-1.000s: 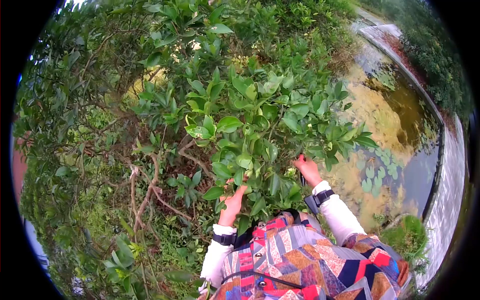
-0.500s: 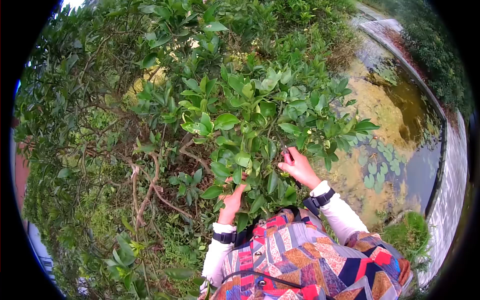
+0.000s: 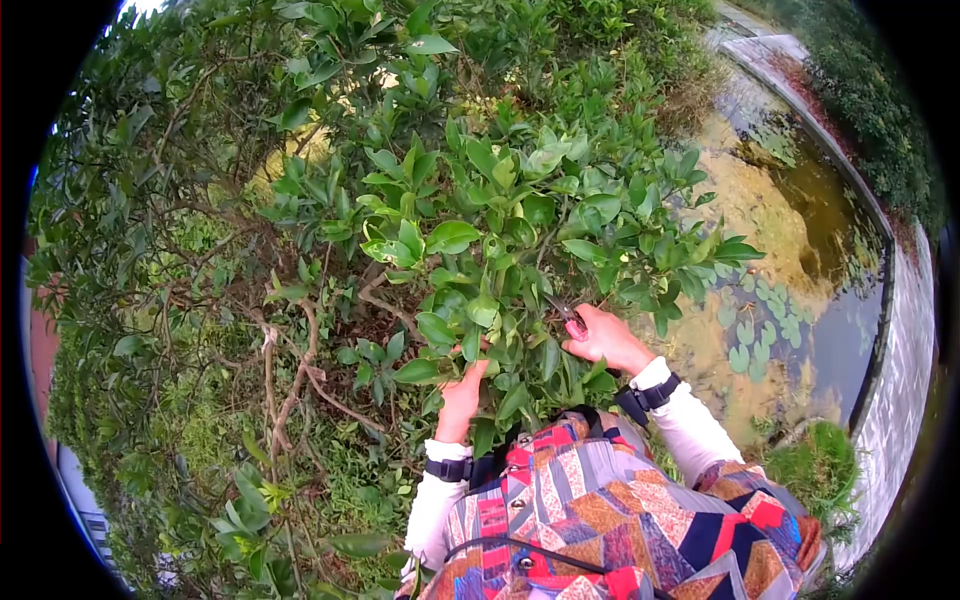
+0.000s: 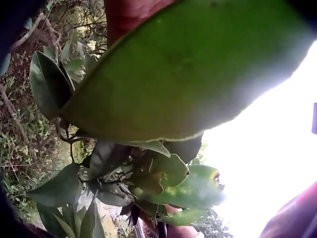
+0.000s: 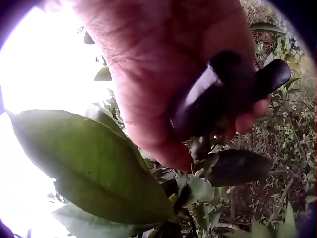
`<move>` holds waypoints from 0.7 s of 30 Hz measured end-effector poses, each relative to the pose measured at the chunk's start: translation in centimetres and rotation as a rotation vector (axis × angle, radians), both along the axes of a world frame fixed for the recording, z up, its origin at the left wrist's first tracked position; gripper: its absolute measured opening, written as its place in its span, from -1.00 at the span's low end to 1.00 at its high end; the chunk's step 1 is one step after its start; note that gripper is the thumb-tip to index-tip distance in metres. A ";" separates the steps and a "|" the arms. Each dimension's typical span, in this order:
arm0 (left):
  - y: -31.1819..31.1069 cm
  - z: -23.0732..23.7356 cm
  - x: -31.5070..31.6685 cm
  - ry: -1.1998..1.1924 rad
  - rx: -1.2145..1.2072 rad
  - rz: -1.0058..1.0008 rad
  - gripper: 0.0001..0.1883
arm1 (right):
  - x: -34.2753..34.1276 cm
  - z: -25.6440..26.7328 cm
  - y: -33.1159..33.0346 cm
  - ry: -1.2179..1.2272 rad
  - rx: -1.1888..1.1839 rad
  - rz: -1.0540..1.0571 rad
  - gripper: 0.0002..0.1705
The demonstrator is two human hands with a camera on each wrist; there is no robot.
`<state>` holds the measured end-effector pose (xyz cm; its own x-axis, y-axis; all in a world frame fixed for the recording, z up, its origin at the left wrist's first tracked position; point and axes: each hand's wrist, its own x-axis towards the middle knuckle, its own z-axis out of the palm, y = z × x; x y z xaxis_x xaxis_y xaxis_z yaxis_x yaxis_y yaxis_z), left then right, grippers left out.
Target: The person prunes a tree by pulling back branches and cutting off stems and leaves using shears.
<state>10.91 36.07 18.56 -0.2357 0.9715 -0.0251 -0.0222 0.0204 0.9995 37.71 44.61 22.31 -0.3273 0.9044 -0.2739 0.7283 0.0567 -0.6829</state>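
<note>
**Right hand holds shears at the leafy branches**

From my end, I see the person's right hand with its fingers curled round the shears, red at the grip in the head view (the right wrist view shows the handles dark). The blades point in among the leaves, at the near side of the branches; I cannot tell whether they touch a stem.

The left hand reaches up into the foliage, to the left of the right hand and well apart from it. Leaves hide its fingertips, so I cannot tell how far open the fingers are or whether they have hold of anything. A big leaf covers much of my left wrist view, and another broad leaf hangs beside the right hand.

The pond lies beyond the branches on the right, with lily pads on it.
</note>
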 end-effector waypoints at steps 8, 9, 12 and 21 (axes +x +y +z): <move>0.8 -2.2 -0.8 -0.078 -0.079 0.000 -0.74 | 1.3 -0.4 -1.9 0.107 0.031 0.056 -0.53; 0.9 -2.2 -0.8 -0.094 -0.043 -0.005 -0.74 | 1.5 0.0 -2.2 0.106 0.032 0.055 -0.53; 1.0 -1.6 -0.7 -0.103 0.007 -0.032 -0.73 | 1.8 1.6 -2.7 0.237 -0.033 0.024 -0.56; 1.1 0.1 0.1 -0.108 0.020 -0.145 -0.73 | 0.6 0.4 -3.7 0.903 -0.613 -0.030 -0.55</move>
